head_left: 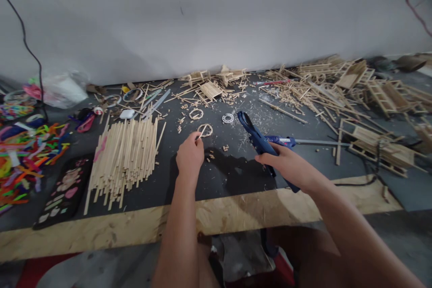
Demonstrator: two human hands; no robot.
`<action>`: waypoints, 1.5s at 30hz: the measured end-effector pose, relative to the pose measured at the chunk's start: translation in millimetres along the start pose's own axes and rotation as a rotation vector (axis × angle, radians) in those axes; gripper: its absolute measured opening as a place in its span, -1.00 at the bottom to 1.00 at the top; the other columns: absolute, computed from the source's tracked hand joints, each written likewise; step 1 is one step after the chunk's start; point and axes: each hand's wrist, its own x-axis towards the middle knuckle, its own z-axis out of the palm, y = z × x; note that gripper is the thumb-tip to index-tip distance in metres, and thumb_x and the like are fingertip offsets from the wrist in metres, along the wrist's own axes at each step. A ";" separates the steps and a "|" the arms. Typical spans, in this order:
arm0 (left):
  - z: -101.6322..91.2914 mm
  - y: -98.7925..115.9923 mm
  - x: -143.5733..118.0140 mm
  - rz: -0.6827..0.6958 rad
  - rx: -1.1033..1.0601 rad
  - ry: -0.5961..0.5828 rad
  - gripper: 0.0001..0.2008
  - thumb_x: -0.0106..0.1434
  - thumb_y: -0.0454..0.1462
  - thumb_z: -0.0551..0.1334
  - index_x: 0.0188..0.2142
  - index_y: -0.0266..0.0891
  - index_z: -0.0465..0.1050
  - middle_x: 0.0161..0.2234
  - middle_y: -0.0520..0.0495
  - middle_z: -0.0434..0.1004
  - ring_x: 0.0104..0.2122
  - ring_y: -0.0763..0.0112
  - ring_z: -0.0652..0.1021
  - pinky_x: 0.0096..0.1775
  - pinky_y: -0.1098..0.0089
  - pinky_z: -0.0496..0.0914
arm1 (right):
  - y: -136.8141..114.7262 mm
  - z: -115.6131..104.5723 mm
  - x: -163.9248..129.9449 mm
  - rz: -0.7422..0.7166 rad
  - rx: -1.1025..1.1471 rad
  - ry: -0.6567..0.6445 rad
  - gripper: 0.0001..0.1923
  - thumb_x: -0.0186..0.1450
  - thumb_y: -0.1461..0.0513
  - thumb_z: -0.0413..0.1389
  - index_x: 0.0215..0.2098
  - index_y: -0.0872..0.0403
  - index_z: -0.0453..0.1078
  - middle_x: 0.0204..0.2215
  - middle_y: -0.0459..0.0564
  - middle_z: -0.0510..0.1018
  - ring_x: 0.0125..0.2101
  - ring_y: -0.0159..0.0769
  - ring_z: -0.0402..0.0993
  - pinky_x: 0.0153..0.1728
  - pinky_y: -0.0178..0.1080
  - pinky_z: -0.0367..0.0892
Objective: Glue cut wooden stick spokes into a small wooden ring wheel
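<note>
Pinching a thin wooden stick (pixel 203 131) between thumb and fingers, the left hand (pixel 189 153) is poised over the middle of the table (pixel 216 182). The stick is pale, straight and plain; its lower end is hidden in the grip, and its upper end overlaps a small wooden ring (pixel 211 131), though whether the two touch I cannot tell. That ring looks faceted, pieced together from short lengths of the same light wood.

The right hand (pixel 290 164) grasps a navy-blue cutter (pixel 259 138), held aslant with its head toward the far side. Its body is smooth and dark, without any lettering I can make out. Just behind it lies a blue glue gun (pixel 281 141), which bears a pale label with print too small to read.

Beyond the left hand sit a second wooden ring (pixel 196 114) and, farther right, a white ring (pixel 227 118) pierced with holes. A thick bundle of sticks (pixel 124 157) lies to the left, beside a black case (pixel 65 189) patterned with pink and pale shapes.
</note>
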 end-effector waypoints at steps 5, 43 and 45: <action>1.1 1.3 0.0 -0.002 0.011 0.008 -0.63 0.21 -0.27 -0.02 -0.03 -0.07 0.37 -0.18 -0.12 0.54 -0.22 0.16 0.51 -0.24 0.29 0.35 | -0.6 -0.3 0.3 -0.012 0.001 0.013 -0.71 0.11 0.00 0.06 -0.29 -0.01 0.37 -0.48 -0.12 0.41 -0.44 -0.29 0.31 -0.47 -0.31 0.15; -16.1 8.2 -10.8 0.150 -0.395 0.050 -0.72 0.16 -0.24 0.07 -0.18 -0.17 0.46 -0.43 -0.02 0.50 -0.49 0.40 0.44 -0.41 0.43 0.29 | 1.9 -3.9 1.1 0.008 -0.051 0.013 -0.69 0.12 -0.01 0.05 -0.28 -0.01 0.38 -0.49 -0.12 0.42 -0.47 -0.30 0.31 -0.50 -0.31 0.14; -21.0 15.5 -20.5 0.180 -0.502 0.024 -0.74 0.17 -0.22 0.08 -0.19 -0.17 0.46 -0.46 0.00 0.49 -0.48 0.42 0.44 -0.43 0.46 0.28 | -0.9 -4.4 -0.8 0.031 -0.037 0.000 -0.67 0.11 0.01 0.06 -0.23 0.00 0.39 -0.47 -0.11 0.46 -0.45 -0.29 0.35 -0.48 -0.32 0.18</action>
